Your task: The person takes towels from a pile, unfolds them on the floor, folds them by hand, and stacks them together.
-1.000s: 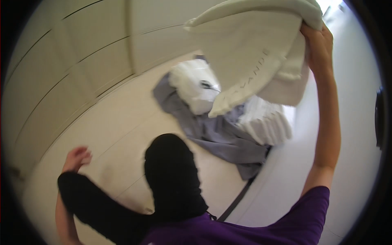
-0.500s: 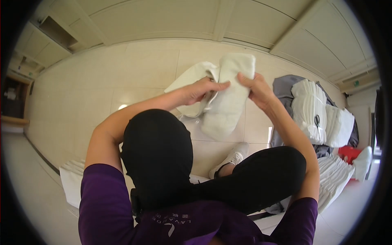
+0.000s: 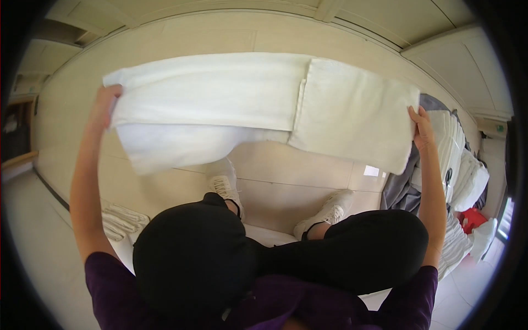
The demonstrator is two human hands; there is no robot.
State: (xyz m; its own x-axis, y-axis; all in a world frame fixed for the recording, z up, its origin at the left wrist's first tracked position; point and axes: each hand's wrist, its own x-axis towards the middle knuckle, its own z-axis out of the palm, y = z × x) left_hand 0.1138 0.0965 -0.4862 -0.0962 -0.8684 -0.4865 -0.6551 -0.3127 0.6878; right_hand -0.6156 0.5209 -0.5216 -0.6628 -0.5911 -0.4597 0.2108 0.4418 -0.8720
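A long white towel (image 3: 209, 91) is stretched wide between my hands, above the tiled floor. My left hand (image 3: 104, 104) is closed on its left end, with the fingertips curled over the edge. At the other end my right hand (image 3: 422, 126) pinches the right edge. The right part of the cloth is doubled over and ends in a fold line near the middle. Below my left hand a second layer hangs loose and slightly blurred. Behind the cloth, part of the floor is hidden.
Folded white towels tied in a bundle (image 3: 445, 132) lie at the right on grey cloth (image 3: 401, 190). A red item (image 3: 472, 220) is beside them. More folded white cloths (image 3: 124, 220) are at my left. Pale cabinets (image 3: 379, 22) line the far side. My shoes (image 3: 330, 212) stand on the floor.
The towel was folded narrow in my hands near the middle. Now it is opened out wide, my left hand far to the left and my right hand further right.
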